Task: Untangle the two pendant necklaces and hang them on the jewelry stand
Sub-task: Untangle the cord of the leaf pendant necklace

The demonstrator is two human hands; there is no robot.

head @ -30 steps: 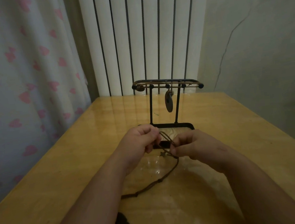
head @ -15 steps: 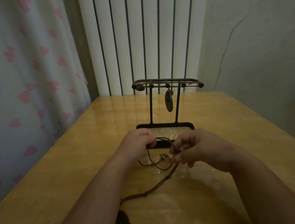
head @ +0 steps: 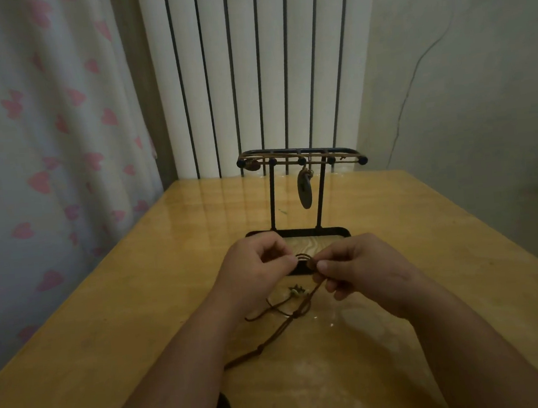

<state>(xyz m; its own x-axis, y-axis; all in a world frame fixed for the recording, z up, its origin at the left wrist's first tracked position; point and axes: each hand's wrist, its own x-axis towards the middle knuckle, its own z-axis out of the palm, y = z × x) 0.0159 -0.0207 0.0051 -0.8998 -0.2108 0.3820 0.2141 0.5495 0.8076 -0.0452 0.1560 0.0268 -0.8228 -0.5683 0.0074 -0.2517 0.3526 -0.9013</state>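
Your left hand (head: 253, 263) and right hand (head: 361, 270) each pinch the brown cord (head: 303, 258) mid-frame; tugging apart hard could cinch its tangle tighter.

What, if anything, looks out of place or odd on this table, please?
Only the brown cord: it crosses itself in loose loops between the left hand and right hand, its star pendant below them. The hung necklace on the stand looks orderly.
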